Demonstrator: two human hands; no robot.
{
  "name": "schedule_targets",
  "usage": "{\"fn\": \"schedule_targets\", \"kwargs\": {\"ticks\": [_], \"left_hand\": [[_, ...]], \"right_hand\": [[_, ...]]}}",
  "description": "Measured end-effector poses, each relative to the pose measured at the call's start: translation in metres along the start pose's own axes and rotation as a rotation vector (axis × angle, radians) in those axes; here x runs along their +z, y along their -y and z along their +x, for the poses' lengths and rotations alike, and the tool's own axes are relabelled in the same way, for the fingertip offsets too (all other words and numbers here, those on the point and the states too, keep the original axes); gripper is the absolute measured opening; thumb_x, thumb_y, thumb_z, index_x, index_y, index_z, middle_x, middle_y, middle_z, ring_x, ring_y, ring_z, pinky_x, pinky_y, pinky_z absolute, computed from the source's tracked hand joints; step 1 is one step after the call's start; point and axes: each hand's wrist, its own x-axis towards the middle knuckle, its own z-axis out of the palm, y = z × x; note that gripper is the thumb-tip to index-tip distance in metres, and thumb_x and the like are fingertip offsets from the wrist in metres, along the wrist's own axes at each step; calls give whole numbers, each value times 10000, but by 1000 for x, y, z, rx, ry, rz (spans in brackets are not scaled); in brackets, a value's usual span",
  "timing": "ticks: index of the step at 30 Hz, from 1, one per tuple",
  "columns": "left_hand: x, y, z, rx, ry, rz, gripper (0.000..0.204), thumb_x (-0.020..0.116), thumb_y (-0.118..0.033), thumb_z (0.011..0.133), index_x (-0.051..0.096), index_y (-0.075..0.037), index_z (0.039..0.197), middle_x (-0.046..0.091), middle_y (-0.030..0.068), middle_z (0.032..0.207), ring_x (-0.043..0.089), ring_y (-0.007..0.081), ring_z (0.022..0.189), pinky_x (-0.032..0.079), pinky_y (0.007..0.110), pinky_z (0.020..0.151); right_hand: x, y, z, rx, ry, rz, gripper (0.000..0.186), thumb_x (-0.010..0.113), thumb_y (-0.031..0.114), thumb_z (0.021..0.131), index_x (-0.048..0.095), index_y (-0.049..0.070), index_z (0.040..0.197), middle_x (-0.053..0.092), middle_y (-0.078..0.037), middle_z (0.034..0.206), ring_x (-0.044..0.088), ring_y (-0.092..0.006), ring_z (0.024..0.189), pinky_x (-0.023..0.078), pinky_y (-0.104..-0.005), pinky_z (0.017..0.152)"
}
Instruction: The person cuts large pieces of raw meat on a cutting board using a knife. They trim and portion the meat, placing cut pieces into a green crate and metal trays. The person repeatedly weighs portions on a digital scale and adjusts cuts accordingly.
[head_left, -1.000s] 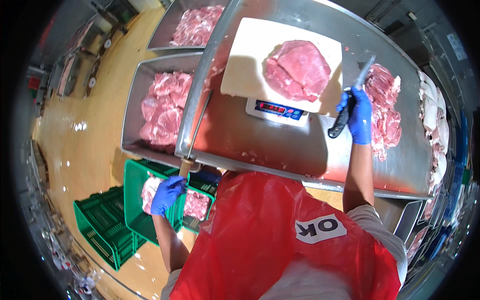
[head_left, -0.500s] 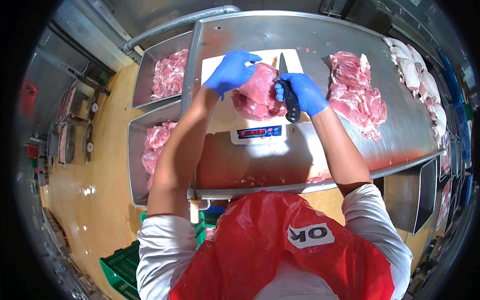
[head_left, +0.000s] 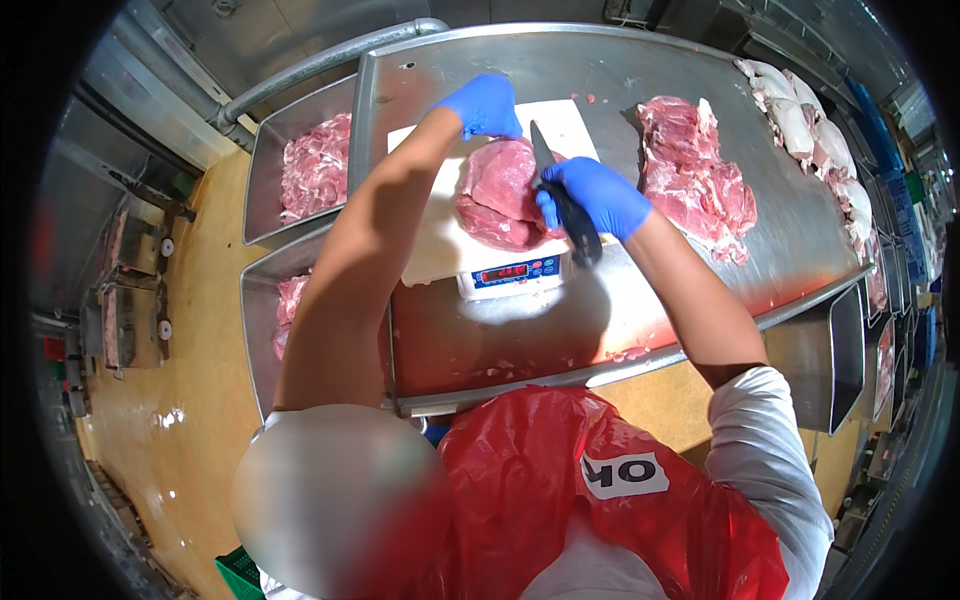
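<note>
A large piece of raw pink meat lies on a white board that rests on a digital scale. My left hand, in a blue glove, is beyond the meat at the board's far edge. Its fingers are curled downward, and whatever they may hold is hidden. In my right hand, also gloved in blue, is a knife with a black handle. The knife's blade points away from me, along the right side of the meat.
A flat slab of meat lies right of the scale on the steel table. Pale-skinned pieces line its far right end. Two metal bins of meat stand at the left. A blurred round patch covers my left sleeve.
My left hand has left the meat and moved farther away, its fingers now curled. The right hand still grips the knife beside the meat. The whole view has shifted slightly.
</note>
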Motion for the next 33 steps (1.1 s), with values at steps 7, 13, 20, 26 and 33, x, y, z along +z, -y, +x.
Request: {"fn": "schedule_targets", "kwargs": {"ticks": [7,13,20,26,33], "left_hand": [[12,39,-119,-211,37,-584,619,751,-286,769,507,5,1258,598,154,1152,614,180,830,536,316,657],[130,-5,-136,-23,-108,-1589,530,715,-170,866,444,34,1273,641,137,1131,661,159,837,576,298,691],[240,-114,-100,-301,-802,-1026,534,685,-158,867,409,60,1268,585,187,1061,595,243,953,494,381,804],[123,-51,-136,-40,-965,-775,92,619,-62,826,654,-19,900,634,155,709,646,282,661,507,384,628],[59,-17,-94,-33,-354,-472,334,769,-153,752,702,0,1042,703,151,929,667,221,813,541,307,771]], "right_hand": [[44,-11,-73,141,-30,-38,211,434,139,975,554,-30,934,572,-123,668,572,-266,498,514,-401,494],[20,8,-8,68,-104,-58,247,458,137,980,579,-29,842,588,-129,648,573,-257,520,505,-375,536],[9,37,-12,58,-95,-455,222,478,145,966,570,-38,880,576,-115,665,580,-213,531,522,-346,492],[-5,22,-48,-43,-87,-611,223,474,133,944,582,-54,887,577,-119,658,589,-223,483,522,-343,466],[-3,-7,-27,-212,-163,-256,189,483,124,932,543,-40,857,561,-116,660,572,-228,487,513,-350,466]]}}
